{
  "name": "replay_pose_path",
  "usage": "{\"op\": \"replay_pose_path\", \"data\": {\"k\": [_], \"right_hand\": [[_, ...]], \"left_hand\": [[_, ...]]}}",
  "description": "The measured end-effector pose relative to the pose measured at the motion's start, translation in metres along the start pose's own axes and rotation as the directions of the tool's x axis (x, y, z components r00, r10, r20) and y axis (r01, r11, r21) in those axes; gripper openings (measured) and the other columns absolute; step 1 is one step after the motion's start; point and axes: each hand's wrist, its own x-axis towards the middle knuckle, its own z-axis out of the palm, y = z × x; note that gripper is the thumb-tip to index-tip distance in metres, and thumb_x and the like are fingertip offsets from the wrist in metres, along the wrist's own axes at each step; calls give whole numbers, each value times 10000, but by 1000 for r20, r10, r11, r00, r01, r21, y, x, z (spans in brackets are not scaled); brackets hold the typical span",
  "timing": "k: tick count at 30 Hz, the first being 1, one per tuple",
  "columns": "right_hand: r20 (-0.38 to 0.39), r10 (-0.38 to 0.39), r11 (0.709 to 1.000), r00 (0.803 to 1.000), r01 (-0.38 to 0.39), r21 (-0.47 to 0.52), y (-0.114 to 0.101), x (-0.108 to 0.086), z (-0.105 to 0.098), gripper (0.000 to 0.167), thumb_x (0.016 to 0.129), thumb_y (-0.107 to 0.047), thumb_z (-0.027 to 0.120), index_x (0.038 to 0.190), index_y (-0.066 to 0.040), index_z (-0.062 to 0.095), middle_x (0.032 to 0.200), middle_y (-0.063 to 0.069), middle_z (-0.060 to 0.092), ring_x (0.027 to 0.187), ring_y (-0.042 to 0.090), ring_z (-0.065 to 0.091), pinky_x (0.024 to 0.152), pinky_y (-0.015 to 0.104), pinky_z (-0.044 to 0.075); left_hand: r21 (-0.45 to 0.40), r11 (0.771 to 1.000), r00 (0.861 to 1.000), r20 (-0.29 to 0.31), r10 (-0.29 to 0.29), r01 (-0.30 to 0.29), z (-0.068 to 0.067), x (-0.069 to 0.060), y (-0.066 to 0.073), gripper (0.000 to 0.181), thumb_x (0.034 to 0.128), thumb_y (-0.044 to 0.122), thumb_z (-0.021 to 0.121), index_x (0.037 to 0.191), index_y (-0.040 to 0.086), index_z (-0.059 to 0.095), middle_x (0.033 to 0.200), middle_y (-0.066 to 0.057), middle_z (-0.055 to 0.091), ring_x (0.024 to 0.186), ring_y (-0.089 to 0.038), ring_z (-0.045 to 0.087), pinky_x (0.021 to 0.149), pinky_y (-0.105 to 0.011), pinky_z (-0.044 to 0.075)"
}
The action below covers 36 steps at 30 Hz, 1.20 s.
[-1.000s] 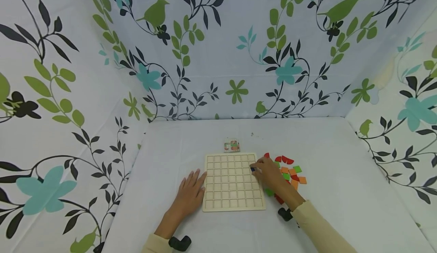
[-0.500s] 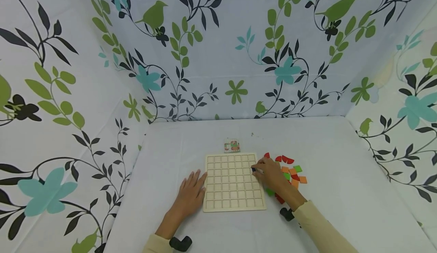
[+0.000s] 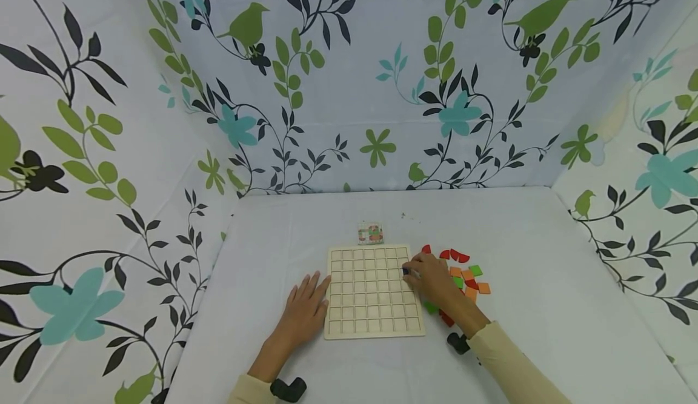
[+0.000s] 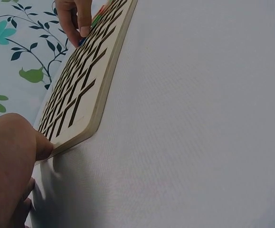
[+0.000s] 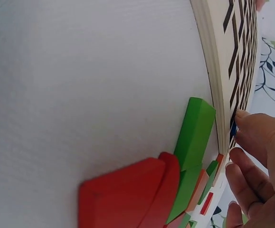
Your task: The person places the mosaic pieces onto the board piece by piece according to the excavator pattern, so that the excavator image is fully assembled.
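A pale wooden board [image 3: 373,293] with a grid of square recesses lies on the white table. My left hand [image 3: 306,307] lies beside it, fingers straight, fingertips touching its left edge; the left wrist view shows the thumb [image 4: 43,145] against the near corner. My right hand [image 3: 435,278] reaches over the board's right side. Between its thumb and finger it pinches a small dark blue tile [image 3: 405,271], mostly covered by the fingertips. The same blue tile [image 5: 233,128] shows as a sliver at the grid in the right wrist view.
Right of the board lies a loose pile of tiles: red quarter-round pieces [image 3: 460,256], orange squares [image 3: 484,288] and green pieces [image 3: 475,269]. The forearm hides part of the pile. A small printed card [image 3: 370,233] lies just behind the board. Patterned cloth [image 3: 376,89] hangs behind and on both sides.
Over the last second the right fingertips have shifted very slightly to the right with the blue tile. The left hand, board and pile look the same.
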Motion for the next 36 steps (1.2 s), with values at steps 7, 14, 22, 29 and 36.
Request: {"op": "replay_pose_path", "data": {"k": [7,14,22,29,36], "right_hand": [[7,8,1000,1000,-8,5,8,3,-10,355,954,-244,803,1278,-107,754,1187,107,708,1111,326,628,844,503,478],[35,132,991,991,-134,31,43,10,-26,425,956,-262,796,1323,-68,704,1255,186,666,1136,379,617,910,585,500],[99,233,968,967,-240,70,58,10,-37,426,952,-263,781,1312,-60,679,1286,205,636,1155,380,579,955,615,446],[110,133,987,985,-142,76,38,17,-22,324,967,-236,769,1254,-99,708,1250,157,660,1144,351,614,887,566,469],[91,148,985,985,-155,77,33,23,-10,230,984,-202,755,1192,-103,739,1207,131,671,1152,341,638,829,514,453]], "left_hand": [[1,1000,1000,6,-6,5,0,1,1,540,1109,279,481,1634,170,420,1717,-163,312,1605,-414,230,1250,-682,196],[3,1000,1000,-1,9,-9,-1,0,0,538,1104,256,491,1627,151,429,1710,-179,321,1597,-431,240,1241,-692,200],[1,1000,1000,-9,9,-9,-1,-1,0,535,1101,235,488,1624,139,432,1703,-189,330,1591,-442,249,1238,-699,200],[10,1000,1000,-8,5,-5,-1,-1,0,534,1109,247,478,1632,155,421,1710,-175,323,1597,-429,243,1248,-687,194],[9,1000,1000,-8,20,-20,3,0,-1,535,1105,240,483,1628,141,426,1705,-182,330,1593,-434,251,1242,-693,202]]}}
